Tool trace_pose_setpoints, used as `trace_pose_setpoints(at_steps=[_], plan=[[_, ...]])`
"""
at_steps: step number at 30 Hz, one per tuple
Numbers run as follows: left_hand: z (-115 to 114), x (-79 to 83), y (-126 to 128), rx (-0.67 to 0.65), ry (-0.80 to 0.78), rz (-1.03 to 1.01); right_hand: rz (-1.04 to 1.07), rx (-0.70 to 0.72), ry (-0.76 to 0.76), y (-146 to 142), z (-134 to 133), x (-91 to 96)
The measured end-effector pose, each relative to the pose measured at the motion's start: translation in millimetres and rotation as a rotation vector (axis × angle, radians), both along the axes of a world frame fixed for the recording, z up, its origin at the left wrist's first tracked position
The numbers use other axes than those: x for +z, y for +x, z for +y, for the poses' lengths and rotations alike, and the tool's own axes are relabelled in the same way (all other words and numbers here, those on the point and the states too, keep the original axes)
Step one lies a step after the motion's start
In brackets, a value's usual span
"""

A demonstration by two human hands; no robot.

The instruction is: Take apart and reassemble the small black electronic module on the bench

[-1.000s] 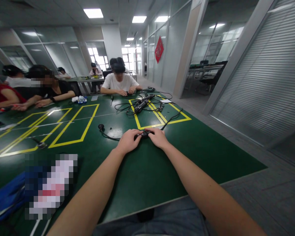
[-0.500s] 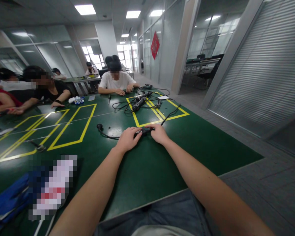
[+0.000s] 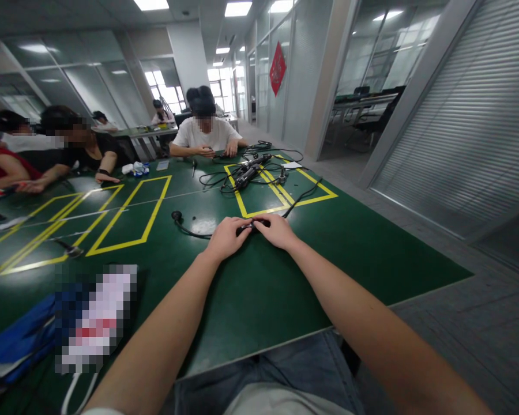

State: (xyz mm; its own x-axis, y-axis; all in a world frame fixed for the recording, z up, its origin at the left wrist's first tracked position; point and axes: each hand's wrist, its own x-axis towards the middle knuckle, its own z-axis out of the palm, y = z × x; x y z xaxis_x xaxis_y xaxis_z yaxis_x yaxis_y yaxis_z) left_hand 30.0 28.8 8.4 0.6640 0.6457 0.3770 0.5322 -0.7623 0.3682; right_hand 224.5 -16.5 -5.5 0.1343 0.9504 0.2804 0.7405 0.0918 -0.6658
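A black corded device (image 3: pixel 245 230), narrow and mostly covered by my fingers, lies just above the green table (image 3: pixel 259 288). My left hand (image 3: pixel 228 235) is closed round its left end, thumb along the near side. Closed on the right part is my right hand (image 3: pixel 277 230), its thumb and fingertips close to the left ones. From the left end a black cable (image 3: pixel 194 234) runs to a round black plug (image 3: pixel 177 217) on the table. Another black cord (image 3: pixel 305 196) leaves the right end towards the far right. The device's exact kind is hidden.
Several dark devices with tangled cables (image 3: pixel 248 173) lie beyond my hands within yellow tape outlines (image 3: pixel 155 213). A blue bag (image 3: pixel 21 334) and a blurred white-and-red item (image 3: pixel 101 323) rest at the near left. A person in white (image 3: pixel 205 135) sits across; others sit left.
My right hand has shifted slightly left along the device, its fingers now meeting near my left hand and covering more of it. The view has tilted slightly.
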Motion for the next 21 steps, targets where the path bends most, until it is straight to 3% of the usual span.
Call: trace_pose_setpoints(at_steps=[10,17,21], plan=[[1.3,2.4,-0.4,0.035,-0.017,0.007,-0.129,0.005,-0.075,-0.4,2.7,7.3],[-1.9,-0.2,-1.2,0.052,-0.004,0.058,-0.165,-0.012,-0.024,-4.0,-3.0,4.3],[-7.0,0.6,-2.8,0.148,0.051,0.08,-0.164,0.01,-0.011,-3.1,-7.0,2.6]])
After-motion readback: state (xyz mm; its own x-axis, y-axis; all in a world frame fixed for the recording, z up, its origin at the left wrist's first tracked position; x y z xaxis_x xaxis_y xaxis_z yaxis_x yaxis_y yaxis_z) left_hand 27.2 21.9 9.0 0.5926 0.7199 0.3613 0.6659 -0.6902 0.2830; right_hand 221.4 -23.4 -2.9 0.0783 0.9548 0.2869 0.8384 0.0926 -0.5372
